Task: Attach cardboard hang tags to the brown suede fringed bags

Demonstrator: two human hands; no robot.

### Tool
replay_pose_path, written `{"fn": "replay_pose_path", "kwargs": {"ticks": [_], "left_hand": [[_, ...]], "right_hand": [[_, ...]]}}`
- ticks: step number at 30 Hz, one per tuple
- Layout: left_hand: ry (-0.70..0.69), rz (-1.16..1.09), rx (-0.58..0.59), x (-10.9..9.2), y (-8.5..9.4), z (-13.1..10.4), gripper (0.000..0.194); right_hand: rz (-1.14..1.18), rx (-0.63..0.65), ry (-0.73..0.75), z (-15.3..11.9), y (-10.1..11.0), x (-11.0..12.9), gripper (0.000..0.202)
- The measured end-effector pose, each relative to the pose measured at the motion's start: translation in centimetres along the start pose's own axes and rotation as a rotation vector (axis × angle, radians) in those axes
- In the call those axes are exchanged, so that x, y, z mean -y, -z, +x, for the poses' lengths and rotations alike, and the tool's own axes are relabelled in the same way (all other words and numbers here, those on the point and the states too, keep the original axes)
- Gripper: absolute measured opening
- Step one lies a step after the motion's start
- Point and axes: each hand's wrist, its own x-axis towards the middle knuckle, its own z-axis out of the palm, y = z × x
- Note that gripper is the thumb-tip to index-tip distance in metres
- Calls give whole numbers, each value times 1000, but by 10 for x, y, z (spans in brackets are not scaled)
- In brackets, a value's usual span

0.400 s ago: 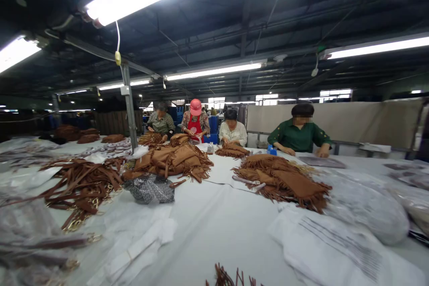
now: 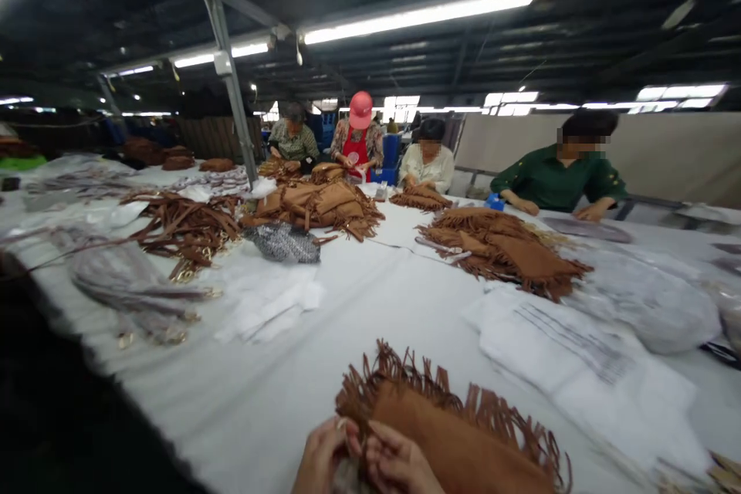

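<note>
A brown fringed bag (image 2: 445, 432), suede-like, lies flat at the bottom of the view, its lower part cut off by the frame. My left hand (image 2: 325, 454) is at its left corner, thumb and fingers pinched together; what they hold is too small to make out. Close beside it, my right hand (image 2: 400, 463) has its fingers curled and pinched on the bag's left edge. Some greyish material shows between the two hands, partly hidden by them.
Brown straps with gold clasps (image 2: 188, 228), brown fringed bags (image 2: 324, 204) and a second pile of bags (image 2: 509, 247) cover the white table (image 2: 248, 394). White plastic bags (image 2: 579, 355) lie to the right, wrapped straps (image 2: 127, 278) to the left. Several co-workers sit across the table.
The view has tilted down and swung left. Both my hands and most of the near fringed bag now show, where only fringe tips showed at the bottom edge before.
</note>
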Motion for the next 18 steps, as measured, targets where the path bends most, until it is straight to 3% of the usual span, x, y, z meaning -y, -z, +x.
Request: {"fn": "replay_pose_path", "kwargs": {"ticks": [2,4,7,11,16,18], "left_hand": [[-44,-271,66,-2,-1,0,21],[8,-401,81,-5,-2,1,17],[106,-457,39,-2,0,2,17],[151,-526,-47,11,7,2,23],[208,-535,-114,17,12,2,42],[220,-485,-138,17,11,2,48]], "right_hand": [[107,-12,-21,0,-10,1,56],[63,-50,-32,2,-19,4,48],[-129,-174,13,8,-26,6,43],[-247,-290,58,14,-28,0,51],[-812,-404,180,17,-28,2,48],[-1001,-385,202,18,-30,6,40]]}}
